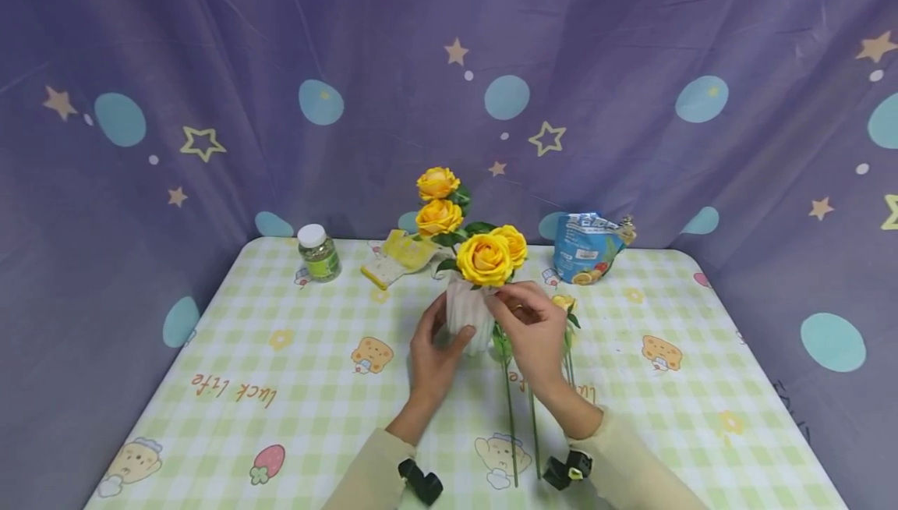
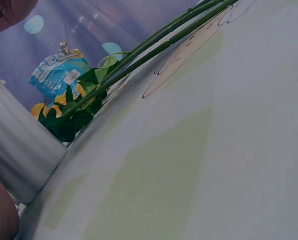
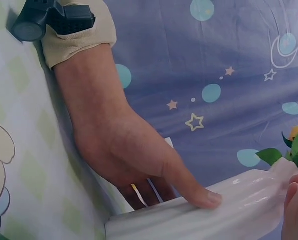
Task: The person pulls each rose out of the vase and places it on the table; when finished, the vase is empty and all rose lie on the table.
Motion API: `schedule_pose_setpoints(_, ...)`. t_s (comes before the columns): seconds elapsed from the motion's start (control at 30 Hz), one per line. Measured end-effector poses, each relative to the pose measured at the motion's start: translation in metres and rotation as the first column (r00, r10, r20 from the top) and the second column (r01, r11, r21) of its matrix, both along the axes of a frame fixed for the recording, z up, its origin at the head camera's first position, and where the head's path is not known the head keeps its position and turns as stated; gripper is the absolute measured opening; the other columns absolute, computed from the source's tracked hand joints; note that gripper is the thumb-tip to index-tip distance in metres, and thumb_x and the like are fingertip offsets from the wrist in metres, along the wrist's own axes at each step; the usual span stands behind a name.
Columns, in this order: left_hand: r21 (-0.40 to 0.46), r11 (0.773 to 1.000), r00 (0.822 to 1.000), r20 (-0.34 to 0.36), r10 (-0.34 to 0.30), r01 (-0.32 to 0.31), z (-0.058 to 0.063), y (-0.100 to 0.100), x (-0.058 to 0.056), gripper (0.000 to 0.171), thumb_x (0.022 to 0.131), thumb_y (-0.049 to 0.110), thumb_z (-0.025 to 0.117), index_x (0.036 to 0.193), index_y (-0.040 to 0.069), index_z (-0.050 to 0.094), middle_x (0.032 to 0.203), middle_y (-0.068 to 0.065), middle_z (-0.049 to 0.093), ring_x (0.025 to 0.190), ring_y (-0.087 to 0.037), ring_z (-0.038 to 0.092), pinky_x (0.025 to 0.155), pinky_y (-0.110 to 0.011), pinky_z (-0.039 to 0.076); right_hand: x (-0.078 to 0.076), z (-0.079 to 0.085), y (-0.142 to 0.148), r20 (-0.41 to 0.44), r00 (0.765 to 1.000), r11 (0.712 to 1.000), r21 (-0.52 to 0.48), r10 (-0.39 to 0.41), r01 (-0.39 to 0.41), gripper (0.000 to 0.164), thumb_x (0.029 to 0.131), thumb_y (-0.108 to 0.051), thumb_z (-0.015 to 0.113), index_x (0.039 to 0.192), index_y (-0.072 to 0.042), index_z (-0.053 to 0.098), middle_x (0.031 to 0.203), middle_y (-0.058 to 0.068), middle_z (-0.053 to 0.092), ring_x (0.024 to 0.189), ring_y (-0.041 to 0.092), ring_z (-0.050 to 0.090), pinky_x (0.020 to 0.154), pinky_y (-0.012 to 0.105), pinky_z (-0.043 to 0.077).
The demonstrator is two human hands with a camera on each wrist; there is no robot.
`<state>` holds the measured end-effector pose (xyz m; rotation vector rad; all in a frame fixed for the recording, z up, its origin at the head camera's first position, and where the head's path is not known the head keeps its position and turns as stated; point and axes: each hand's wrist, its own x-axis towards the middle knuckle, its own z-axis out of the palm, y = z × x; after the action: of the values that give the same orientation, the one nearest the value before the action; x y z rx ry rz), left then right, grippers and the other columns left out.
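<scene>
The right wrist camera shows the left hand [image 1: 435,354] best: its thumb lies along the white vase [image 1: 466,315] and its fingers go round behind. The left wrist camera shows green leaves [image 2: 71,117] on the cloth close beside the bottom of the vase; from the head, the right hand [image 1: 536,331] covers part of that spot. The right hand's fingers bend at the top of the vase, but I cannot tell what they pinch.

The vase stands upright near the middle of the table [image 1: 309,432], with 4 yellow roses [image 1: 484,259] above it. Wide cloth shows on both sides. The back edge is near the purple curtain [image 1: 393,42].

Loose stems [image 1: 512,424] lie between the arms, in the way. Behind are a jar [image 1: 320,255] on the left, a yellow packet [image 1: 403,254], and a blue bag [image 1: 585,249] with a clip [image 1: 627,228] on the right.
</scene>
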<state>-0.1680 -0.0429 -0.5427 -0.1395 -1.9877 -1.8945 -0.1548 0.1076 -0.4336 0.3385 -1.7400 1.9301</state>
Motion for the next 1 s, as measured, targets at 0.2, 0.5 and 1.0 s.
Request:
schedule_pose_setpoints(0.2, -0.004, 1.000, 1.000, 0.005, 0.002, -0.002, -0.001, 0.000, -0.001, 0.069, 0.096, 0.014, 0.089, 0.159, 0.011, 0.059, 0.156, -0.007, 0.066, 0.139, -0.028, 0.064, 0.121, -0.052, 0.049, -0.004, -0.002, -0.010, -0.011, 0.999, 0.998, 0.020, -0.053, 0.054, 0.005, 0.094, 0.006, 0.084, 0.098, 0.007, 0.083, 0.087, -0.007, 0.073, 0.072, 0.008, 0.066, 0.057, 0.015, 0.051)
schedule_pose_setpoints(0.5, 0.011, 1.000, 1.000, -0.014, 0.002, -0.001, -0.003, -0.001, -0.001, 0.068, 0.096, 0.011, 0.089, 0.158, 0.010, 0.061, 0.155, -0.007, 0.066, 0.138, -0.027, 0.065, 0.120, -0.047, 0.050, -0.009, 0.001, -0.019, -0.050, 0.986, 0.985, 0.055, -0.158, 0.161, 0.011, 0.091, -0.003, 0.089, 0.085, -0.002, 0.080, 0.083, 0.008, 0.068, 0.067, 0.010, 0.062, 0.055, 0.017, 0.047)
schedule_pose_setpoints(1.0, -0.007, 1.000, 1.000, 0.000, 0.010, -0.010, -0.001, -0.001, -0.001, 0.068, 0.096, 0.011, 0.089, 0.157, 0.010, 0.061, 0.154, -0.009, 0.067, 0.137, -0.030, 0.066, 0.119, -0.054, 0.050, -0.019, -0.003, -0.032, -0.180, 0.960, 0.974, 0.033, -0.216, 0.225, 0.043, 0.084, -0.030, 0.101, 0.081, -0.001, 0.069, 0.079, 0.013, 0.057, 0.060, 0.012, 0.050, 0.053, 0.020, 0.042)
